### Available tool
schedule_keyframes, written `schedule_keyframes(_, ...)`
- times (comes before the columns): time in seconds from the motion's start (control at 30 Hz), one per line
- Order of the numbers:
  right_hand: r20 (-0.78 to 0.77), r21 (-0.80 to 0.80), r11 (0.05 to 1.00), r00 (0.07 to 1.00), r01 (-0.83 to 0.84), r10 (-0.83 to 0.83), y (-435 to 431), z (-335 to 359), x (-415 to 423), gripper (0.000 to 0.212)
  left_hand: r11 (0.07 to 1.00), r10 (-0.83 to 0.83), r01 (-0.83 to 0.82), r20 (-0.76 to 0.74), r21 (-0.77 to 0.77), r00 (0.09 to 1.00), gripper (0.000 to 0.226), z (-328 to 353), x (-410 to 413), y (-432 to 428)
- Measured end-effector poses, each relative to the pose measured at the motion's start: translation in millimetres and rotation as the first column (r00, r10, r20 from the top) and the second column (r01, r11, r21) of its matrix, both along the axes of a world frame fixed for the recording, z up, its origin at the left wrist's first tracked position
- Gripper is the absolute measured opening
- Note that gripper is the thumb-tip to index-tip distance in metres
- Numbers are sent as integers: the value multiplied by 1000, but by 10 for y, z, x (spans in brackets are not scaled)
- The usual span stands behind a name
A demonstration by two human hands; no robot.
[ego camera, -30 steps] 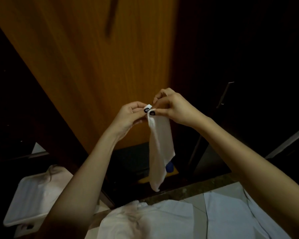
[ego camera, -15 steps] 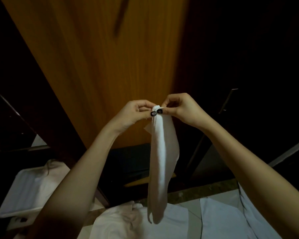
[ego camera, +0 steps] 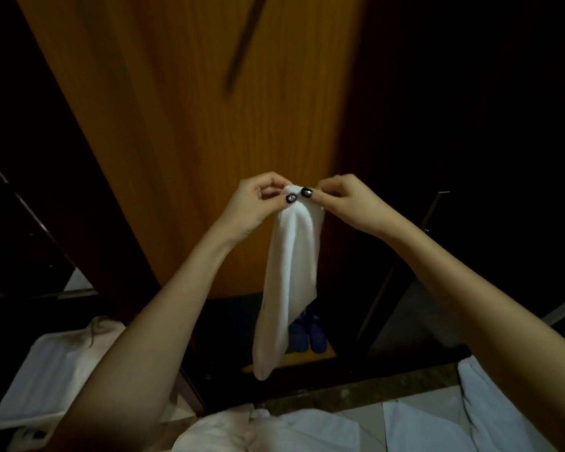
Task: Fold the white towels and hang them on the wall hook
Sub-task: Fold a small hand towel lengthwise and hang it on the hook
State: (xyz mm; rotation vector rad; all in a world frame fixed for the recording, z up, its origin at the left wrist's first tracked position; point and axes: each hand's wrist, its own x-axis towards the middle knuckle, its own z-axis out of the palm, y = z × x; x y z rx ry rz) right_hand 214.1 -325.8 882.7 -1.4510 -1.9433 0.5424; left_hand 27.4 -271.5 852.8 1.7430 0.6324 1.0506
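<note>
**Tightly pinched at the top: 1 white towel, 2 hands**

Closed thumb and forefinger of the left hand (ego camera: pixel 258 203) on the gathered top of the white towel (ego camera: pixel 291 275), dark-painted thumbnail turned toward the camera. Did likewise with the right hand (ego camera: pixel 346 203) just beside it, the 2 thumb tips almost touching and the remaining fingers curled in above the pinch.

Hung straight down from that double pinch as 1 long, narrow drape, doubled lengthwise with a soft crease down the middle. Swelled a little at mid-length, then tapered to a rounded lower tip that touched nothing beneath.

Reached up from the 2 lower corners on bare forearms (ego camera: pixel 163 321), converging at mid-view.

Rose behind the hands as a tall orange-brown wooden panel (ego camera: pixel 193 125), cut near the top by 1 dark slanted groove (ego camera: pixel 245 44). Fell away into near-black on either side, with only a thin metal handle (ego camera: pixel 434 210) catching light at the right.

Sat low behind the towel's lower end: 2 blue shoes (ego camera: pixel 307 331), side by side.

Lay along the bottom edge, in front of a mottled stone ledge (ego camera: pixel 356 389): other white towels (ego camera: pixel 421 429), rumpled at centre, flatter to the right.

Rested at lower left as a white tray (ego camera: pixel 30 386), with a pale cloth (ego camera: pixel 101 327) bunched at its far end.
</note>
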Motion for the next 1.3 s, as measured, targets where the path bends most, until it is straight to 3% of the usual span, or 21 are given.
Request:
schedule_keyframes(0.1,89,-6,999,995,-35,36,24,101,211,43,999,29,-27,125,-24,992,21,286,-76,154)
schedule_keyframes(0.27,129,-76,996,990,-43,52,21,261,411,17,995,73,-48,293,-91,953,17,671,-161,362)
schedule_keyframes(0.33,108,-74,997,994,-22,30,29,300,447,14,995,97,-84,276,-59,956,16,751,-165,414)
schedule_keyframes(0.47,-46,94,988,991,126,-122,38,470,545,41,974,210,-220,147,54,967,17,794,-176,465)
schedule_keyframes(0.53,-75,191,959,978,208,-197,68,558,572,44,954,267,-279,114,106,957,18,795,-177,460)
schedule_keyframes(0.73,-210,334,882,939,332,-273,178,657,458,26,888,398,-415,118,199,910,23,869,-121,393)
schedule_keyframes(1.07,-157,229,915,941,331,-301,164,502,673,20,902,427,-424,-25,81,904,24,684,-71,365)
schedule_keyframes(1.2,-16,252,896,927,366,-375,145,510,678,10,871,491,-486,-86,73,867,24,615,127,347)
schedule_keyframes(1.3,-114,172,953,966,251,-234,83,627,571,25,866,499,-497,-29,55,866,14,630,281,317)
